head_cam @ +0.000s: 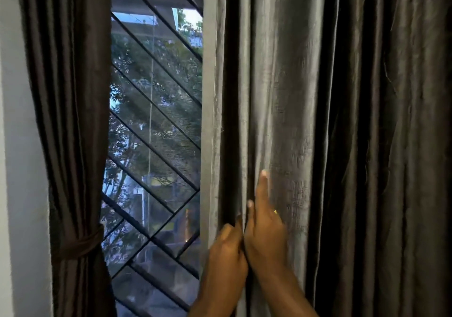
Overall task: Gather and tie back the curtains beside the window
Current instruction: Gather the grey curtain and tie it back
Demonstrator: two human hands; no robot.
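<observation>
You have one view only, taken from the camera on your head, facing almost level and straight at the window (151, 121) from close range. The wide lens takes in the wall (22, 145) and tied curtain (71, 121) at the left, and the hanging curtain (342, 121) filling the right half. Your left hand (227, 250) and right hand (265, 228) enter from the bottom edge, nearest the lens.

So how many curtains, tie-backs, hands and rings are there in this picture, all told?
Curtains: 2 (left curtain tied back, right curtain hanging loose)
Tie-backs: 1 (tie-back around the left curtain)
Hands: 2 (left hand, right hand, both on the right curtain)
Rings: 1 (ring on the right hand)
Total: 6
</observation>
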